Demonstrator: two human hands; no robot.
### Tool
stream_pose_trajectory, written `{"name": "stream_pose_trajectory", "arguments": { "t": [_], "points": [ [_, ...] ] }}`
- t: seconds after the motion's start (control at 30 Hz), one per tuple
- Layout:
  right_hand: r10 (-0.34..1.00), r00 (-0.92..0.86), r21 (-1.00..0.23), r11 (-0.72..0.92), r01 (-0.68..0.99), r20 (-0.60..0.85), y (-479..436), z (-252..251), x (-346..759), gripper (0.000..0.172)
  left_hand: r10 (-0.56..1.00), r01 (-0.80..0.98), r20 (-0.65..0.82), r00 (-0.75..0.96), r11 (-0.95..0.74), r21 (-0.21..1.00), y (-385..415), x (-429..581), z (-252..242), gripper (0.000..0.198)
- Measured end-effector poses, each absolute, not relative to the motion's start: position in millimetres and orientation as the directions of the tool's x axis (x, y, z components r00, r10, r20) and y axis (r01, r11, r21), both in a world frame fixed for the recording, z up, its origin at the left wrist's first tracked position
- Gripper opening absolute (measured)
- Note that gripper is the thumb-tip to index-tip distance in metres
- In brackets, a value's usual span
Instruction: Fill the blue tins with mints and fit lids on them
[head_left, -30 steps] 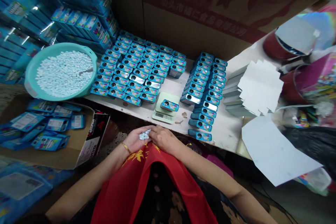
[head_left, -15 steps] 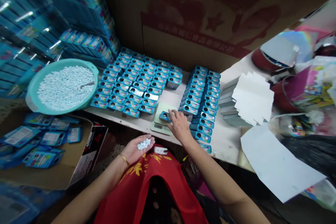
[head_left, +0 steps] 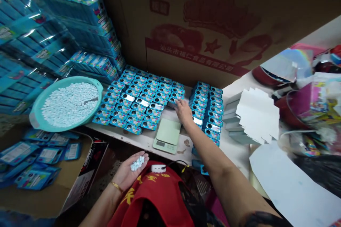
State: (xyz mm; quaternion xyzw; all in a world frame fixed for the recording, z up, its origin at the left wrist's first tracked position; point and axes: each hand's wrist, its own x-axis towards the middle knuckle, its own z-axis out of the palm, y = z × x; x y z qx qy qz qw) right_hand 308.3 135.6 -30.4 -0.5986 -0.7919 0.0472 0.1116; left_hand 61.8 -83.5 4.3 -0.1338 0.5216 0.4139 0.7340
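Cardboard cartons [head_left: 213, 25] with red print form the backdrop behind a pale desk [head_left: 149, 138]. Landmark: the green scale [head_left: 167, 135] at the desk's near edge, its pan bare. Left of the scale and beyond it, a block of blue tins [head_left: 138, 103] lies in tight rows; right of the scale, a second double column of blue tins [head_left: 206, 110] runs toward the cartons. Farther left of the scale, a teal basin [head_left: 36, 120] holds a heap of white tablets [head_left: 69, 103]. Well right of the scale lies a stack of white card blanks [head_left: 255, 113]. Below and left of the scale, an open box [head_left: 80, 181] contains flat blue packets [head_left: 34, 179].

The right hand [head_left: 183, 110] reaches past the scale's far right corner, palm down, fingers together over a tin [head_left: 173, 100] at the corner of the left block; whether they grip it cannot be told. The left hand [head_left: 128, 173], nearer than the scale and just left of it, lies palm up, fingers apart and lightly cupped, carrying a small pile of tablets [head_left: 137, 163]. A gold bracelet [head_left: 116, 186] circles its wrist.
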Motion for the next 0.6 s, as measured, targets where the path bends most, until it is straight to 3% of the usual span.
{"name": "stream_pose_trajectory", "arguments": {
  "t": [0.1, 0.27, 0.4, 0.6],
  "points": [
    [0.950, -0.277, -0.182, 0.301, 0.936, 0.144, 92.6, -19.7, 336.6, 0.027, 0.453, -0.724, -0.882, 0.126, 0.650, 0.231, -85.4, 59.6, -1.2, 0.023],
    [0.978, -0.207, -0.039, 0.206, 0.978, -0.014, 29.6, -18.2, 365.2, 0.020, 0.437, -0.688, -0.884, 0.164, 0.694, 0.215, -81.1, 62.2, -10.2, 0.026],
    [0.989, -0.141, 0.069, 0.143, 0.987, -0.037, 24.8, -25.2, 365.6, 0.013, 0.463, -0.689, -0.862, 0.206, 0.694, 0.208, -76.4, 67.7, -9.6, 0.023],
    [0.946, -0.324, 0.068, 0.321, 0.944, 0.032, 10.8, 10.8, 352.5, 0.016, 0.471, -0.701, -0.850, 0.235, 0.688, 0.188, -80.1, 69.3, -6.5, 0.021]
  ]
}}
